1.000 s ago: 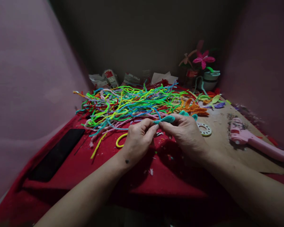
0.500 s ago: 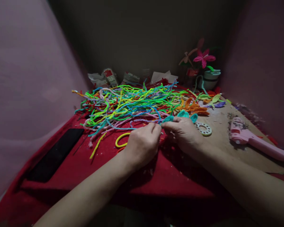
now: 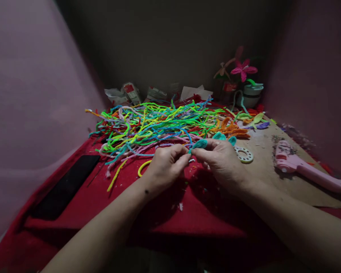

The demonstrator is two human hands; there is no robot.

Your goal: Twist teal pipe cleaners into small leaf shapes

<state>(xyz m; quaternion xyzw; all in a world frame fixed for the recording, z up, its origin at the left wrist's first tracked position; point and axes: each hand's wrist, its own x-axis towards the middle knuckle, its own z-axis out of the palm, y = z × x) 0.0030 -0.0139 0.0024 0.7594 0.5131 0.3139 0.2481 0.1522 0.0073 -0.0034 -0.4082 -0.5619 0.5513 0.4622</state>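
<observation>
A teal pipe-cleaner petal [image 3: 200, 144] is pinched between both hands above the front of the red cloth. My right hand [image 3: 220, 155] grips it near its lower end with thumb and fingers. The fingertips of my left hand [image 3: 170, 163] close on the short tip that sticks out toward the left. Two more teal petals [image 3: 219, 136] lie just beyond my right hand, partly hidden by it. Under my left hand shows part of a yellow loop [image 3: 143, 167], likely scissor handles. A small metal piece [image 3: 191, 160] lies below the fingertips.
Behind the hands spreads a heap of colourful pipe cleaners [image 3: 159, 125]. A black phone [image 3: 66, 187] lies left on the red cloth [image 3: 102, 212]. On the cardboard [image 3: 261, 174] at right are a pink glue gun [image 3: 307, 170], a round holed disc [image 3: 244, 154] and orange petals [image 3: 230, 129]. Pipe-cleaner flowers [image 3: 244, 70] stand behind.
My left hand has turned and shifted slightly left, its thumb now showing at the petal's tip. My right hand keeps its pinch, and more of the teal petal is visible.
</observation>
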